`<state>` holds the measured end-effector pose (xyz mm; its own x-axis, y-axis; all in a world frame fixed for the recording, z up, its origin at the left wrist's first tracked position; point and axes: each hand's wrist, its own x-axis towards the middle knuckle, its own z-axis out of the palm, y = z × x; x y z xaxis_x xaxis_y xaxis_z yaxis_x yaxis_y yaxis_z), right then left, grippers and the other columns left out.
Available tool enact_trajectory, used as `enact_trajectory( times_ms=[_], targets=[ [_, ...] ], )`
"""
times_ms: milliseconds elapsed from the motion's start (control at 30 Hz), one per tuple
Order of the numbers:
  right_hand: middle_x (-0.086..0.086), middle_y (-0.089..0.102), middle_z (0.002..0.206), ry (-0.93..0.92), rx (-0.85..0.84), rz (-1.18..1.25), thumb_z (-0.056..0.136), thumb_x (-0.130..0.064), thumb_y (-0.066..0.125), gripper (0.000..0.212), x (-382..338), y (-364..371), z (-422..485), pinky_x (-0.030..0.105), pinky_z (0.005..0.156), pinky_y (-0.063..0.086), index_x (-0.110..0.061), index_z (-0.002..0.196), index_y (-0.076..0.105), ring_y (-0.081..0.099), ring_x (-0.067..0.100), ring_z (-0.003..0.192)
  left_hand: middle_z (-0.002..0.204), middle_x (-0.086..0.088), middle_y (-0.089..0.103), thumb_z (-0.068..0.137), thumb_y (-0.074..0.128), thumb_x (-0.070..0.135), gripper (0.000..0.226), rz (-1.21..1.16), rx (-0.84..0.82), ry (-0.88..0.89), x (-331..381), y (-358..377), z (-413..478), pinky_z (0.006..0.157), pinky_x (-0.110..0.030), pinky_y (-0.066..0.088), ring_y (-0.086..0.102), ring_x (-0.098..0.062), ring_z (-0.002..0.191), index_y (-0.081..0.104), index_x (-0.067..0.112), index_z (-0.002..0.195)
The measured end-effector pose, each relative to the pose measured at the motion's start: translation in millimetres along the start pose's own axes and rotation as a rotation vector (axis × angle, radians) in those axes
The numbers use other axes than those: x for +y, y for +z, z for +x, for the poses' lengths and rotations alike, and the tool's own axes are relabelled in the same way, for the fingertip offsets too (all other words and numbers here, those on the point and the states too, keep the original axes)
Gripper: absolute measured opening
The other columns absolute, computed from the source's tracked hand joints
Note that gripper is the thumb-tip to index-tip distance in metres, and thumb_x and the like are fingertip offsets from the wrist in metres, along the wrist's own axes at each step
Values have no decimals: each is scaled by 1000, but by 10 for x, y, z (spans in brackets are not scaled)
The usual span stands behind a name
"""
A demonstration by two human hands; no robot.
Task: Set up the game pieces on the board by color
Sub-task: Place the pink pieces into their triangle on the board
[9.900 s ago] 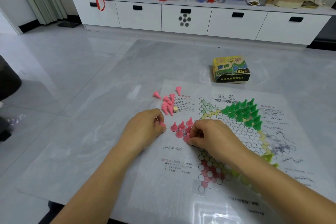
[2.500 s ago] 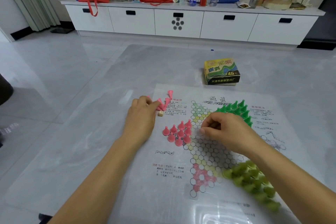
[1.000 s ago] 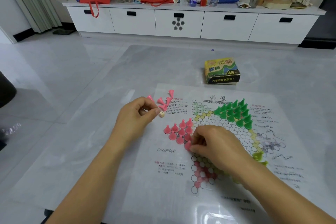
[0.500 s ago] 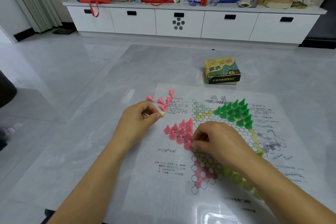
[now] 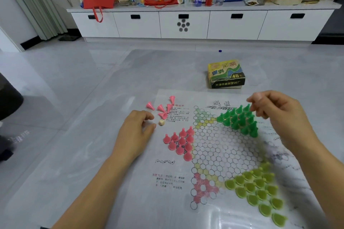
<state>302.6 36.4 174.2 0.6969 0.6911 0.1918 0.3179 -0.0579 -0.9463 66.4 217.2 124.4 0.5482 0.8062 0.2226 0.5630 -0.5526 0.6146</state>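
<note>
At centre-left of the frame, pink pieces (image 5: 181, 143) stand on the board (image 5: 223, 147), with loose pink pieces (image 5: 163, 110) lying above them beside a die (image 5: 161, 122). The left hand (image 5: 136, 134) rests on the worktop (image 5: 80, 147), fingers curled under; I can't tell if it holds anything. The right hand (image 5: 279, 115) hovers over the green pieces (image 5: 240, 121), fingers loosely curled and empty.

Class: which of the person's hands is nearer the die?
Left. The left hand lies just left of the die, fingertips close beside it; the right hand is far to its right, by the dark green pieces.

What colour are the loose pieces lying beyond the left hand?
The loose pieces are pink; the head view shows it best.
</note>
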Motion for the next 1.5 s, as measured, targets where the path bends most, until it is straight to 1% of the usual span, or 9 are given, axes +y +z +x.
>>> enact_trajectory(
  times_ms=[200, 367, 433, 567, 700, 1033, 1200, 1333, 1500],
  targets=[
    [-8, 60, 63, -22, 233, 55, 91, -32, 48, 24, 243, -226, 232, 6, 53, 41, -25, 74, 64, 50, -1, 55, 106, 1, 49, 87, 54, 7, 25, -26, 40, 35, -48, 74, 85, 72, 2, 31, 47, 0, 81, 58, 13, 110],
    [-11, 60, 59, 47, 314, 37, 92, -36, 46, 30, 613, -342, 245, 6, 54, 40, -26, 70, 64, 48, -1, 54, 117, -8, 47, 85, 59, 19, 32, 22, 69, -53, -114, 106, 303, 95, -34, 40, 49, -23, 105, 55, 20, 118],
    [-12, 60, 57, 52, 322, 33, 93, -35, 46, 31, 654, -345, 267, 4, 51, 39, -26, 69, 63, 47, -2, 52, 120, -12, 45, 86, 58, 29, 39, 55, 1, -109, -81, 132, 438, 97, -35, 38, 49, -28, 107, 52, 20, 123],
    [-18, 59, 56, 31, 307, -11, 93, -33, 46, 29, 674, -312, 269, 3, 50, 37, -26, 70, 62, 49, -3, 54, 115, -9, 47, 86, 59, 25, 27, 96, -132, -87, 67, 236, 709, 80, -20, 33, 50, -18, 95, 62, 17, 111],
    [-3, 56, 64, 11, 292, -54, 93, -32, 45, 29, 676, -296, 263, 5, 50, 37, -20, 73, 62, 49, -4, 54, 104, -3, 48, 86, 58, 16, 16, 36, -174, -5, 226, 361, 787, 56, -10, 38, 52, -8, 62, 64, 17, 101],
    [4, 57, 67, -16, 275, -128, 94, -30, 44, 31, 661, -283, 236, 5, 53, 37, -11, 80, 64, 50, -4, 56, 114, -7, 47, 91, 48, 36, 37, 83, -315, -24, 383, 366, 987, 82, -27, 39, 51, -18, 90, 48, 21, 124],
    [4, 57, 68, -18, 267, -134, 94, -31, 44, 30, 647, -281, 235, 5, 52, 37, -17, 76, 63, 50, -3, 56, 100, 1, 51, 85, 60, 32, 29, 107, -521, 53, 478, 195, 1010, 74, -21, 42, 53, -15, 88, 61, 20, 111],
    [3, 57, 67, -16, 257, -139, 94, -31, 44, 29, 647, -270, 235, 6, 52, 37, -21, 74, 63, 48, -2, 53, 95, 0, 46, 83, 64, 19, 15, 88, -396, 88, 289, 225, 903, 67, -10, 36, 49, -11, 81, 66, 14, 98],
    [4, 57, 67, -18, 261, -154, 94, -30, 44, 29, 643, -280, 225, 6, 52, 37, -16, 77, 63, 49, -4, 54, 83, 5, 52, 76, 72, 15, 12, -153, -274, -10, 164, 242, 856, 64, -14, 40, 50, -8, 69, 62, 21, 79]
  ],
)
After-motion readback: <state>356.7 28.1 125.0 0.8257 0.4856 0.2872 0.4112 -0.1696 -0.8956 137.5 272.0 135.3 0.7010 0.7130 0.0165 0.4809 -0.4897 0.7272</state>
